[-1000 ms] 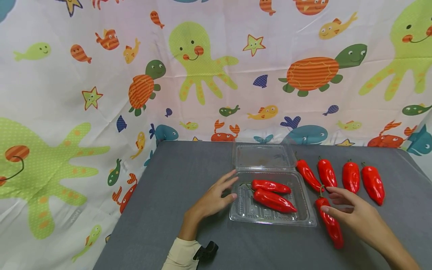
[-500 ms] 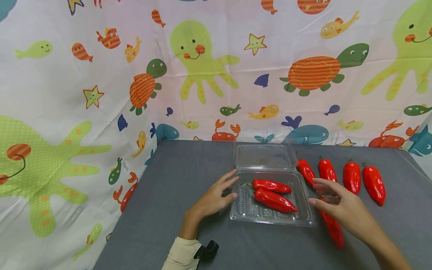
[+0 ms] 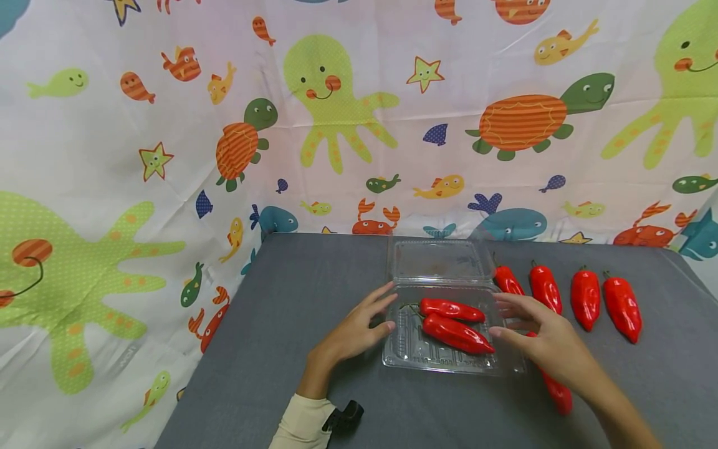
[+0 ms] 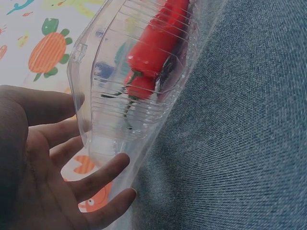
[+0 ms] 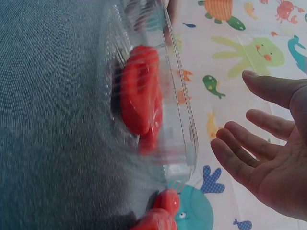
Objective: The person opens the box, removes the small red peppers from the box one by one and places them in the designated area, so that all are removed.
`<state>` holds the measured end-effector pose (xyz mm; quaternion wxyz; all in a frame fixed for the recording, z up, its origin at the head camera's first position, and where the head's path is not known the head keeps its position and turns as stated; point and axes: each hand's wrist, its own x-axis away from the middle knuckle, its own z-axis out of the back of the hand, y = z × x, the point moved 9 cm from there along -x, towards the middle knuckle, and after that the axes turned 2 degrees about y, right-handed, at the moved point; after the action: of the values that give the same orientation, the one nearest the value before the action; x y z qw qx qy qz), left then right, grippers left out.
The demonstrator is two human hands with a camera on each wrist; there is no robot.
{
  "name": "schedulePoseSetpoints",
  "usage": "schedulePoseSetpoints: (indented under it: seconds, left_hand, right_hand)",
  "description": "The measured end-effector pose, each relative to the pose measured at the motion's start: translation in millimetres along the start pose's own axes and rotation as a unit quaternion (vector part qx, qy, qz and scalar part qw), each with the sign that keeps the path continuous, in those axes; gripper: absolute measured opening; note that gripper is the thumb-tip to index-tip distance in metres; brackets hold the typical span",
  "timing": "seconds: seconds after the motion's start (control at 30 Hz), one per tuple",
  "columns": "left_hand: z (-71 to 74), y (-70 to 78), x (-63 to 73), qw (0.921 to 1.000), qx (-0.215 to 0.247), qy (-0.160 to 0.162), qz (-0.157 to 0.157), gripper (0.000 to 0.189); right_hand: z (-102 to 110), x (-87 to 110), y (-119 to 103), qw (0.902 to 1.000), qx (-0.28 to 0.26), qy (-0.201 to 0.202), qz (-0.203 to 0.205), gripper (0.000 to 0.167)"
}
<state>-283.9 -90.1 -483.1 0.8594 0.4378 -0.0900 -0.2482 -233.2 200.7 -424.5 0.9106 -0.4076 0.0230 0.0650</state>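
Observation:
A clear plastic clamshell box (image 3: 406,358) lies on the grey cloth, its lid (image 3: 439,260) folded back behind it. Two red peppers, an upper one (image 3: 451,309) and a lower one (image 3: 457,334), lie in the base. My left hand (image 3: 359,330) is at the box's left side, fingers spread; the left wrist view has its fingertips right at the rim. Over the right rim hovers my right hand (image 3: 546,343), fingers loosely bent and holding nothing, as the right wrist view also shows. It partly hides a loose red pepper (image 3: 558,393) beside the box.
Several more red peppers (image 3: 585,299) stand in a row on the table (image 3: 314,280) to the right of the lid. A curtain (image 3: 359,137) printed with sea animals hangs behind and to the left.
My right hand has moved left, from over the loose pepper beside the box to the box's right rim. The left hand and the peppers have stayed put.

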Motion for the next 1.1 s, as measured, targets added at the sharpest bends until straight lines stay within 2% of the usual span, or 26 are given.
schedulePoseSetpoints:
  seconds: [0.17,0.6,0.83,1.1]
  left_hand:
    - [-0.1,-0.6,0.3,1.0000,-0.002,0.000,-0.001,0.063]
    - [-0.4,-2.5,-0.2,1.0000,0.002,0.000,-0.003,0.063]
    - [-0.5,-2.2,-0.1,1.0000,0.001,-0.003,-0.001,0.063]
    - [-0.7,-3.0,-0.3,1.0000,-0.001,-0.003,-0.001,0.063]
  right_hand:
    - [-7,-3.3,-6,0.9996,-0.019,-0.010,0.016,0.072]
    - [-34,-11.2,-4,0.9976,-0.047,-0.051,-0.006,0.068]
    - [-45,-12.8,-7,0.9966,-0.059,-0.055,0.019,0.064]
    - [-56,-17.0,-6,0.9974,-0.033,-0.063,0.014,0.065]
